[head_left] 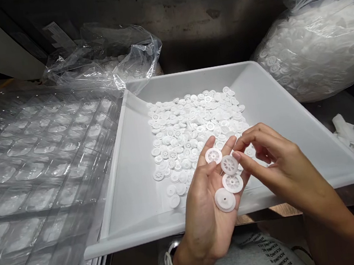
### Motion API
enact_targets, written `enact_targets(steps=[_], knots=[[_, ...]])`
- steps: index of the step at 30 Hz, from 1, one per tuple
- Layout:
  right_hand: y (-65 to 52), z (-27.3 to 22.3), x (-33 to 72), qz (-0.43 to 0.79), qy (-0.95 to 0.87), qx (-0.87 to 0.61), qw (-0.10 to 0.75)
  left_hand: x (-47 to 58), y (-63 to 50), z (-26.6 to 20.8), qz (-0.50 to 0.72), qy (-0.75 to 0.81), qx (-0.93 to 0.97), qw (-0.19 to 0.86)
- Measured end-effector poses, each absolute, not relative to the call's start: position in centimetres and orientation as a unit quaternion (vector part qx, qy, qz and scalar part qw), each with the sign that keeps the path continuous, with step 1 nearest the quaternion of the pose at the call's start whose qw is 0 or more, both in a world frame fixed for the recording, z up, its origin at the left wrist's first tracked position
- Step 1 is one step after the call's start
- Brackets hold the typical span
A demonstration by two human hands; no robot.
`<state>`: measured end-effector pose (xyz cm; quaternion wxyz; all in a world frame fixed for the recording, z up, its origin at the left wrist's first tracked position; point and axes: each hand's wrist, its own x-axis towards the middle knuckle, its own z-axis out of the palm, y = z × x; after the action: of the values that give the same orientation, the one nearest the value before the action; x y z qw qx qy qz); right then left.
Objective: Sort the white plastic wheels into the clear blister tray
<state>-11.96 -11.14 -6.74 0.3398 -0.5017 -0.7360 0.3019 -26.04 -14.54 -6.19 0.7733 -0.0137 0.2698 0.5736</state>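
My left hand (207, 215) is palm up over the near side of the tray, cradling several round white plastic gears (225, 200) in a row along the palm and fingers. Its thumb presses on the topmost gear (213, 156), which has open spokes. My right hand (272, 159) comes in from the right with thumb and forefinger pinched at the edge of another spoked gear (229, 165) in that row. Beneath both hands stands a light grey tray (140, 198) with a heap of similar white gears (192, 126) in it.
Clear plastic blister trays (32, 169) lie stacked on the left. An open clear bag (109, 67) sits behind them. A large bag full of white gears (322, 48) stands at the back right. Crumpled white material (348, 134) lies right of the tray.
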Motion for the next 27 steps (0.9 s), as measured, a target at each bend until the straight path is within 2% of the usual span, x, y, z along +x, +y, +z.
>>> enact_targets(steps=[6, 13, 19, 23, 27], knots=[[-11.8, -6.6, -11.6, 0.324, -0.748, -0.496, 0.299, -26.1, -14.6, -6.1, 0.563, 0.29, -0.008, 0.774], [-10.6, -6.2, -11.6, 0.324, -0.728, -0.496, 0.345, -26.4, -14.4, -5.3, 0.553, 0.297, -0.025, 0.778], [-11.0, -6.0, -12.0, 0.362, -0.744, -0.488, 0.278, -26.4, -14.5, -5.8, 0.558, 0.286, -0.02, 0.778], [-11.0, -6.4, -11.8, 0.38, -0.722, -0.48, 0.322, -26.4, -14.6, -6.1, 0.566, 0.267, -0.019, 0.78], [-10.2, -6.5, -11.9, 0.339, -0.7, -0.494, 0.389, -26.3, -14.5, -6.0, 0.551, 0.271, -0.004, 0.789]])
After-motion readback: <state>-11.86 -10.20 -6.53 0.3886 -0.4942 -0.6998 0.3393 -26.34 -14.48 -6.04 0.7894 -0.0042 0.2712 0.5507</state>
